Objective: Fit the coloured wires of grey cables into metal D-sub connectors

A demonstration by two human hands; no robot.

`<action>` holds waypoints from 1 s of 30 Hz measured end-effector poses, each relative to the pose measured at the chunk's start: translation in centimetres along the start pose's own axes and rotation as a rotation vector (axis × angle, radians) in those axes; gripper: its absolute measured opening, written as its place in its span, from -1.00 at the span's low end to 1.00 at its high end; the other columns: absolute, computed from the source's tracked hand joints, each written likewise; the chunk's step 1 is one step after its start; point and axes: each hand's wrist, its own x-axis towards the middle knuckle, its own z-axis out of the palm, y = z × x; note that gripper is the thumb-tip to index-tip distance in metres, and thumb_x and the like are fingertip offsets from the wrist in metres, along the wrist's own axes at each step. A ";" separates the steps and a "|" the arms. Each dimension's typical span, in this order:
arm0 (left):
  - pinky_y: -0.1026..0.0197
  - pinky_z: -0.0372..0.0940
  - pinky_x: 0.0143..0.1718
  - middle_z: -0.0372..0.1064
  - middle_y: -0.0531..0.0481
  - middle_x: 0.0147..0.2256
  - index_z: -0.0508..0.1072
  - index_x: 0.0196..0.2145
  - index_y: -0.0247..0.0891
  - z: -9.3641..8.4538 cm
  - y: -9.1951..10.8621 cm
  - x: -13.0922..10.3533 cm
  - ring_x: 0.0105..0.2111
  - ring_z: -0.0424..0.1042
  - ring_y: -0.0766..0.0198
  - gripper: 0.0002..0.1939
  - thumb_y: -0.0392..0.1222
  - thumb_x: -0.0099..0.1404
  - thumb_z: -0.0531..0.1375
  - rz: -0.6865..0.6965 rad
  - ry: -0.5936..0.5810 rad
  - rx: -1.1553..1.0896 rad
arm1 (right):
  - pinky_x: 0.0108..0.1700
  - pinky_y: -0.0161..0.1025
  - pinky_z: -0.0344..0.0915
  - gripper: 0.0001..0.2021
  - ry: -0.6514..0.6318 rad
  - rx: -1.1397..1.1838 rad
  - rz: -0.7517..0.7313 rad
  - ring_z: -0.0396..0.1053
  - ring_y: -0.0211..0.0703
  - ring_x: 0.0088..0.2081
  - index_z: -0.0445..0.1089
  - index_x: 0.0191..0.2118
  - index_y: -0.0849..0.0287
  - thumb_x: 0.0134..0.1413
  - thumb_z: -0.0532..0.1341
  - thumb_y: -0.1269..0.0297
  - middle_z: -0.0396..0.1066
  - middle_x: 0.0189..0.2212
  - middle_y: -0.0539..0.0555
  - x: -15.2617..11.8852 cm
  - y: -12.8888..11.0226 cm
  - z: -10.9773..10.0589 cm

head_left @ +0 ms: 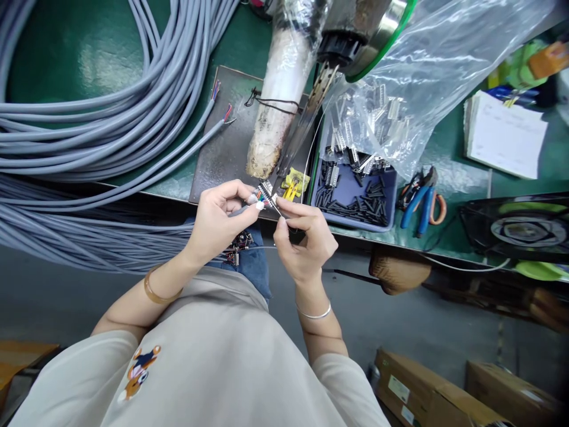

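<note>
Below the tip of a white-wrapped nozzle, my left hand pinches the end of a grey cable, where coloured wires fan out at a small metal multi-pin connector. My right hand is closed, thumb against fingers, on a thin dark stick-like piece whose kind I cannot make out. Its upper end meets the connector, and the index finger is close beside it. Just behind the fingers lies a yellow piece on the dark metal plate.
Coiled grey cables fill the left side. Above the plate hang the wrapped nozzle and a slotted metal rod. A blue tray holds connectors and black sleeves. Pliers, a paper pad and a fan are to the right.
</note>
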 end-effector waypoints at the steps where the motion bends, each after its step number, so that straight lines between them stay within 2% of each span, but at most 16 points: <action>1: 0.42 0.16 -0.54 0.51 -0.04 -0.34 0.43 -0.50 -0.31 0.0 0.1 0.1 -0.47 0.35 0.45 -0.84 -0.28 0.07 0.37 0.006 0.007 0.015 | -0.17 -0.17 0.60 -0.81 0.005 0.008 0.001 0.62 -0.12 -0.13 0.31 -0.24 0.05 0.18 0.26 0.51 0.62 -0.10 0.10 0.1 0.1 0.0; 5: 0.40 0.14 -0.55 0.46 0.00 -0.39 0.40 -0.52 -0.29 0.2 0.5 0.4 -0.49 0.32 0.45 -0.84 -0.31 0.06 0.35 0.014 0.029 0.060 | -0.18 -0.14 0.61 -0.83 0.001 0.025 0.012 0.62 -0.11 -0.13 0.31 -0.23 0.04 0.21 0.25 0.48 0.62 -0.09 0.10 0.3 0.3 0.1; 11: 0.38 0.01 -0.60 0.27 0.12 -0.54 0.36 -0.54 -0.27 0.3 1.2 0.6 -0.61 0.13 0.51 -0.80 -0.31 0.06 0.35 0.010 0.038 0.096 | -0.16 -0.11 0.63 -0.84 0.003 0.032 0.011 0.62 -0.08 -0.13 0.34 -0.24 0.05 0.20 0.27 0.48 0.61 -0.08 0.11 0.8 0.4 0.0; 13: 0.37 0.01 -0.60 0.25 0.11 -0.54 0.37 -0.53 -0.27 0.3 1.3 0.5 -0.60 0.14 0.50 -0.80 -0.31 0.08 0.35 0.015 0.038 0.102 | -0.16 -0.13 0.63 -0.83 0.003 0.020 0.002 0.62 -0.10 -0.13 0.35 -0.24 0.05 0.19 0.29 0.49 0.61 -0.09 0.11 1.0 0.2 -0.1; 17: 0.38 0.06 -0.57 0.28 0.09 -0.52 0.39 -0.51 -0.27 0.2 1.3 0.4 -0.56 0.19 0.48 -0.82 -0.33 0.11 0.35 0.035 0.047 0.101 | -0.16 -0.14 0.63 -0.81 0.002 -0.017 -0.018 0.62 -0.12 -0.14 0.35 -0.26 0.05 0.17 0.31 0.50 0.62 -0.11 0.10 1.4 -0.1 -0.2; 23: 0.39 0.21 -0.50 0.45 0.02 -0.41 0.39 -0.52 -0.28 0.0 0.7 0.4 -0.48 0.35 0.44 -0.82 -0.35 0.06 0.35 -0.009 0.005 0.066 | -0.19 -0.19 0.61 -0.82 -0.033 -0.037 0.014 0.63 -0.14 -0.18 0.31 -0.28 0.04 0.19 0.29 0.48 0.63 -0.12 0.09 1.0 -0.4 -0.4; 30: 0.41 0.22 -0.50 0.50 -0.03 -0.34 0.42 -0.48 -0.30 0.0 0.7 -0.1 -0.46 0.38 0.44 -0.86 -0.28 0.10 0.34 0.003 -0.008 0.067 | -0.19 -0.22 0.60 -0.81 -0.013 -0.016 0.022 0.63 -0.16 -0.17 0.32 -0.25 0.05 0.17 0.29 0.50 0.63 -0.15 0.08 0.5 -0.4 -0.4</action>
